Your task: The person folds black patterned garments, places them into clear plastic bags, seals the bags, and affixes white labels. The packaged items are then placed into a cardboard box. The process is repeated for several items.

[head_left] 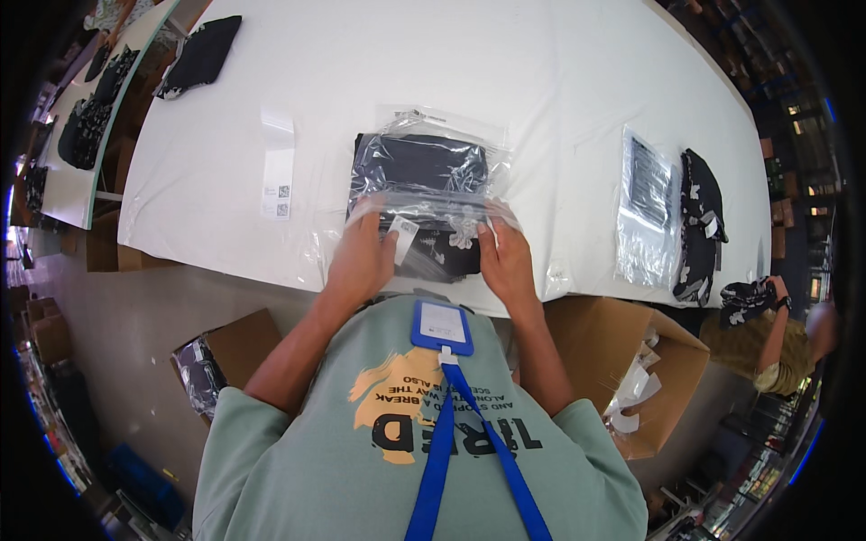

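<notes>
On the white table [541, 72], a folded dark garment with a pale floral print lies inside a clear plastic bag [419, 167]. My left hand [361, 252] grips the bag's near left part, beside a small white tag [403, 237] under the plastic. My right hand [505, 257] grips the bag at the right, thumb up along the printed fabric. A sheet with white labels [277, 189] lies left of the bag. To the right are a stack of clear bags [645, 216] and another folded dark printed garment [699, 225].
A folded dark garment [198, 50] sits at the back left. A side table [126, 54] holds more garments. Cardboard boxes stand below, one with packed garments [198, 374], one with plastic scraps [663, 397]. A co-worker's arm [776, 343] holds printed fabric at the right.
</notes>
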Demonstrator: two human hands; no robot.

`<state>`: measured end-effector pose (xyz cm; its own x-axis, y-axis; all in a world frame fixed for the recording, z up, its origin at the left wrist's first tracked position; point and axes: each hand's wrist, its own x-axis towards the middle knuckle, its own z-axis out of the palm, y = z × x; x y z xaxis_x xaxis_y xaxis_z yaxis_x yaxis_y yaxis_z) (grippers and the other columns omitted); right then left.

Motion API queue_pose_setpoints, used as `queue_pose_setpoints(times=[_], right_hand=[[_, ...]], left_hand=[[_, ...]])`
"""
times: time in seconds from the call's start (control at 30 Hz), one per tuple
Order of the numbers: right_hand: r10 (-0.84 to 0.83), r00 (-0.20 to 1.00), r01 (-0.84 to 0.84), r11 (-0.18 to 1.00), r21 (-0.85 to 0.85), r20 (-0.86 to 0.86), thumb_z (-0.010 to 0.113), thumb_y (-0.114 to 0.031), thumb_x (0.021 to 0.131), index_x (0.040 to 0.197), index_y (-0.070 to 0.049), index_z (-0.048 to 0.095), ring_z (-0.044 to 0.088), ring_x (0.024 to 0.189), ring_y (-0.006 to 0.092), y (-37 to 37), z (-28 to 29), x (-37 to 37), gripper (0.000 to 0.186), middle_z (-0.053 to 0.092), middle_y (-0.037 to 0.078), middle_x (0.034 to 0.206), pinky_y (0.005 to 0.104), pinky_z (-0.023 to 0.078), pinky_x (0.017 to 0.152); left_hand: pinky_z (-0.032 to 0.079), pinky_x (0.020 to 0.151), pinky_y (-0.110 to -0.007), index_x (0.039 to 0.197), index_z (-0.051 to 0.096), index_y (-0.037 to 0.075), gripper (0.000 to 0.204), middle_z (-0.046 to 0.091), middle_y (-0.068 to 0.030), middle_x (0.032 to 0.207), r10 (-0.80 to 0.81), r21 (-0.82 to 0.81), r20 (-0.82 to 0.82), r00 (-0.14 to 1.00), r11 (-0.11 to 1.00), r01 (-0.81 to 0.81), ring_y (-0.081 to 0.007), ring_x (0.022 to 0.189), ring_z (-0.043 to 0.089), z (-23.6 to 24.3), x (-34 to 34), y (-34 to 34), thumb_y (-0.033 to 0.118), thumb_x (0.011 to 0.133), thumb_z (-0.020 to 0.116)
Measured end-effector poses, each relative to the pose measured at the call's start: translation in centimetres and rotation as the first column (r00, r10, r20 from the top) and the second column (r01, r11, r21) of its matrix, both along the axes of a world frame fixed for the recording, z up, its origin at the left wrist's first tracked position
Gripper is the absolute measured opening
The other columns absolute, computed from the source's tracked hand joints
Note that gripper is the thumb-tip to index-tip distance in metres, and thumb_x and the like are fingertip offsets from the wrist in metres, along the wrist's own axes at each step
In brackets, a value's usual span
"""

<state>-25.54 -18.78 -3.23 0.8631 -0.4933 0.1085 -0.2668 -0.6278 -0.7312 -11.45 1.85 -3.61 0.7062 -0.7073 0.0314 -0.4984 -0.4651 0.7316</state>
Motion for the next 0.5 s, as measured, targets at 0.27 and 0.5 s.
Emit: queue_pose_setpoints(times=[0.27, 0.5], right_hand=[[0.228, 0.924, -0.157, 0.959, -0.238, 0.307, 0.047, -0.038, 0.108, 0.127, 0.002, 0.063, 0.063, 0.107, 0.0204, -12.7, 16.9, 14.5, 0.047, 0.071, 0.01, 0.119, 0.0331, 0.047, 0.098], [0.103, 0.988, -0.024, 0.834, -0.552, 0.112, 0.054, -0.037, 0.102, 0.146, 0.009, 0.039, 0.035, 0.141, 0.0506, -11.7, 5.6, 20.7, 0.066, 0.037, 0.034, 0.152, 0.0518, 0.027, 0.12]], left_hand=[[0.054, 0.087, -0.048, 0.127, 0.059, 0.001, 0.042, 0.07, -0.025, 0.108, 0.113, 0.078, 0.6, 0.792, 0.977, -0.199, -0.0387, 0.099, 0.069, 17.5, 15.5, -9.7, 0.033, 0.101, 0.056], [0.029, 0.118, -0.05, 0.153, 0.029, -0.005, 0.069, 0.041, -0.0318, 0.15, 0.181, -0.119, 0.394, 0.901, 0.982, -0.146, -0.0463, 0.143, 0.034, 6.1, 16.3, -11.4, 0.036, 0.103, 0.053]])
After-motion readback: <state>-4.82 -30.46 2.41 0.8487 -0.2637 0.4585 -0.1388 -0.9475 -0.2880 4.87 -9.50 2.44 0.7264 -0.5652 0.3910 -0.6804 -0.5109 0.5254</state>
